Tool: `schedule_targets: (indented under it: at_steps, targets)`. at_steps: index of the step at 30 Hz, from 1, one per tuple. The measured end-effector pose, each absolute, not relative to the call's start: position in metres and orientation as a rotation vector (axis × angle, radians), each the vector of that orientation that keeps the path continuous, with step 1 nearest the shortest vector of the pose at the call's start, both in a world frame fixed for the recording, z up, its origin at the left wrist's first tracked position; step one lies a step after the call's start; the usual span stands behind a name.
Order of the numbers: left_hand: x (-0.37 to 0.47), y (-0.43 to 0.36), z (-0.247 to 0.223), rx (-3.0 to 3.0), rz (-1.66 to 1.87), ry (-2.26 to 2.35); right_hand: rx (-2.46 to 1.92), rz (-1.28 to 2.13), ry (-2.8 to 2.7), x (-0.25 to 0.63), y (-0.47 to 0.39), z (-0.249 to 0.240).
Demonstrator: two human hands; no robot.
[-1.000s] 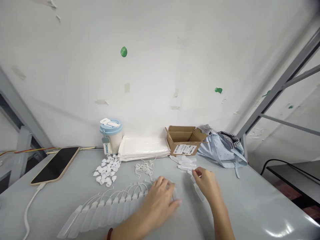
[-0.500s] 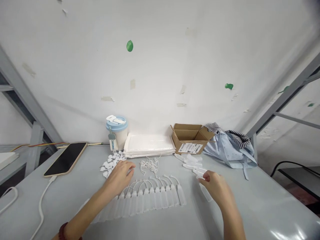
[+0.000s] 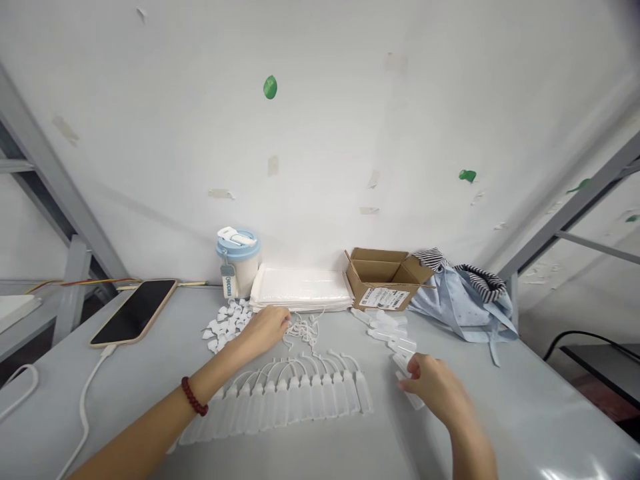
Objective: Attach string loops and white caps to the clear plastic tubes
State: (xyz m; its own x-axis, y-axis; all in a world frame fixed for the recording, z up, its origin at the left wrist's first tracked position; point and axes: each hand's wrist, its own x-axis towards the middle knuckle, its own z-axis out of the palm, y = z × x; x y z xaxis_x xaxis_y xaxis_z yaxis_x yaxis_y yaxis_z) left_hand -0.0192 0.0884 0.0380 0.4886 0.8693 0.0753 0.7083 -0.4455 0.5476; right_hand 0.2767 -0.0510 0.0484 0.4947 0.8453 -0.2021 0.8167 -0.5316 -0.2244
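My left hand (image 3: pixel 267 328) reaches across the table to the left edge of a tangled pile of white cords (image 3: pixel 304 330). Its fingers are pressed together; what they pinch, if anything, is hidden. Over on the right, my right hand (image 3: pixel 437 387) has its thumb and forefinger on a translucent plastic sleeve (image 3: pixel 413 400), the nearest of several in a loose line. Other sleeves (image 3: pixel 387 327) overlap behind it, toward the box. A row of similar sleeves (image 3: pixel 295 403) with white cord loops lies in front of my left hand. Small white pieces (image 3: pixel 229 323) are heaped behind my left forearm.
At the wall stand a cup with a blue lid (image 3: pixel 239 260), a stack of white packets (image 3: pixel 303 288) and an open cardboard box (image 3: pixel 383 283). A light-blue cloth bag (image 3: pixel 460 300) sits right of the box. A phone (image 3: pixel 134 312) with a white cable lies left.
My left hand has moved right and away from me, from beside the small white pieces to the cords. My right hand has shifted slightly nearer, and the nearest sleeve has moved a little with it.
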Motion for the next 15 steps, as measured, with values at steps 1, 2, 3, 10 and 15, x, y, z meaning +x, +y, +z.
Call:
schedule_targets:
  at_steps: [1, 2, 3, 10, 15]
  targets:
    - [-0.019, 0.089, 0.038, 2.277, 0.494, 1.305, -2.637, 0.423, -1.486, 0.273, -0.051, 0.049]
    - [-0.018, 0.089, 0.038, 2.264, 0.509, 1.303, -2.644, 0.412, -1.501, 0.270, -0.051, 0.049]
    - [-0.019, 0.089, 0.038, 2.248, 0.531, 1.301, -2.648, 0.403, -1.516, 0.267, -0.051, 0.049]
    - [-0.037, 0.072, 0.056, 1.971, 0.823, 1.375, -2.565, 0.384, -1.593, 0.257, -0.046, 0.051]
    - [-0.053, 0.047, 0.060, 1.551, 0.874, 1.295, -2.020, 0.245, -1.654, 0.244, -0.042, 0.047]
